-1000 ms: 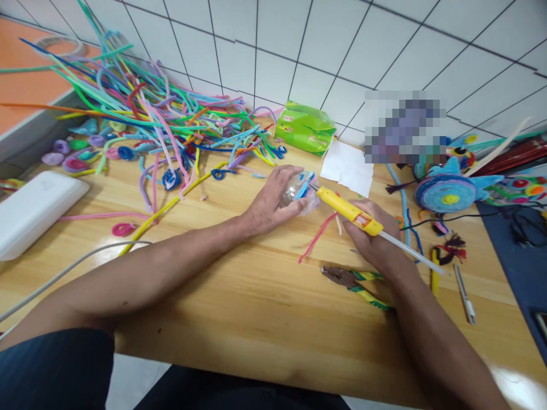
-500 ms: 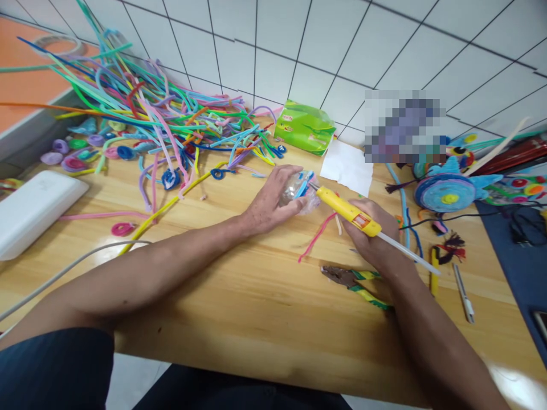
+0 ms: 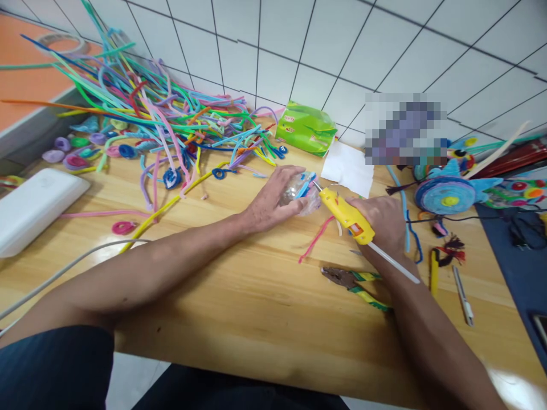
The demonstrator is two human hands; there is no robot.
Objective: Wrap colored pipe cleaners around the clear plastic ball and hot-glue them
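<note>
Around a clear plastic piece (image 3: 293, 191) with blue and pink strips on its right side, my left hand (image 3: 273, 199) is closed, thumb in front and fingers behind. The piece looks like part of a bottle; its full shape is partly hidden. My right hand (image 3: 380, 219) grips a yellow hot glue gun (image 3: 347, 216) with a glue stick (image 3: 393, 263) jutting from its back end. The gun's metal nozzle points left, at or very close to the strips; whether it touches I cannot tell. A pink pipe cleaner (image 3: 315, 242) lies on the table just below.
Pliers (image 3: 346, 279) lie by my right forearm, with a cutter knife (image 3: 464, 296) farther right. Many pipe cleaners (image 3: 171, 119) are heaped at back left. A green packet (image 3: 305, 128), white paper (image 3: 348, 168) and a blue fish-like craft (image 3: 447, 193) stand or lie behind.
My right hand has turned the glue gun, so its rear end and glue stick have swung down and left. The nozzle stays near the strips. My left hand holds nearly still.
</note>
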